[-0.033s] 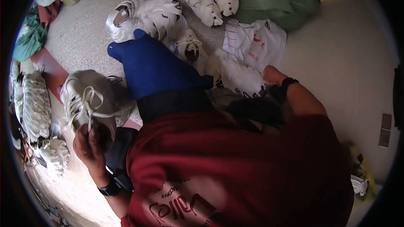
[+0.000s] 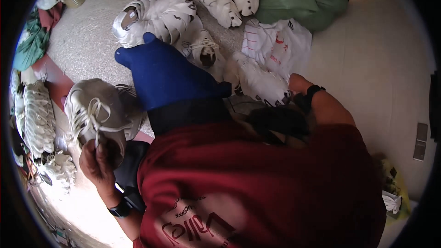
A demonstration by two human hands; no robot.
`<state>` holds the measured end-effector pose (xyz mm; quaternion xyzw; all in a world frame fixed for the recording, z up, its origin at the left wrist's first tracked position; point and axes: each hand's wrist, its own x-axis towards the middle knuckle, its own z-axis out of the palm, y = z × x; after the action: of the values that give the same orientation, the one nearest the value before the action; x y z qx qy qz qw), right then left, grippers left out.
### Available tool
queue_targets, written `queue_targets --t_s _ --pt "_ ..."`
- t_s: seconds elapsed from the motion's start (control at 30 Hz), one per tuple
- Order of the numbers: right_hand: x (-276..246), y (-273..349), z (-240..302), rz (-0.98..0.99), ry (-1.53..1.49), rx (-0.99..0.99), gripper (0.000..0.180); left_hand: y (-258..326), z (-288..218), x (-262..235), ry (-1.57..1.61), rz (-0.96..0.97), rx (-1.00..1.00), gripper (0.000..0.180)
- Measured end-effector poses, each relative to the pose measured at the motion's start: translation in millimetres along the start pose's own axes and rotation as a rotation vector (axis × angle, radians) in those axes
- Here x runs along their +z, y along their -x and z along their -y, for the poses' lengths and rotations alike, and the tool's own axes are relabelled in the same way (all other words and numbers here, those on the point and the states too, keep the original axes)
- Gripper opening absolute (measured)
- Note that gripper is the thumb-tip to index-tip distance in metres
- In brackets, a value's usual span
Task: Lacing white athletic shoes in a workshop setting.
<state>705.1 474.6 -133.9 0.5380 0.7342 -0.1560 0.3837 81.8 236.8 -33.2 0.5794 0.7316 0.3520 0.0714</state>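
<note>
Your left hand (image 2: 96,161) is closed around the heel of a white laced sneaker (image 2: 94,112), gripping it low at near left so the sole rests toward the floor (image 2: 87,32) and the laces face up where you can see them. Your right hand (image 2: 298,85) reaches out on the right; it seems to press on a white shoe (image 2: 259,82) lying beside a white plastic bag (image 2: 280,43), but I cannot tell how far its fingers are open. More white shoes (image 2: 156,18) sit in rows farther off and along the left edge, apparently sorted within reach around your blue-clad leg (image 2: 170,76).
</note>
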Motion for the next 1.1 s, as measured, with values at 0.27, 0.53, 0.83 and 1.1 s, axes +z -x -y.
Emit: queue_targets --t_s 0.27,0.53,0.83,1.1 --pt "41.6 45.1 25.1 0.184 -0.22 0.091 0.043 -0.3 -2.7 2.1 0.041 0.018 -0.061 0.018" --pt "82.6 34.5 11.0 0.032 -0.737 0.302 0.039 6.3 3.2 0.1 0.059 0.031 -0.14 0.016" --pt "106.6 26.9 19.9 -0.1 -1.151 0.29 0.057 2.6 -4.7 2.4 0.046 0.047 -0.167 0.014" --pt "116.7 11.1 11.7 -0.055 -1.549 0.334 0.054 4.0 -3.1 3.7 -0.028 0.016 -0.193 0.015"
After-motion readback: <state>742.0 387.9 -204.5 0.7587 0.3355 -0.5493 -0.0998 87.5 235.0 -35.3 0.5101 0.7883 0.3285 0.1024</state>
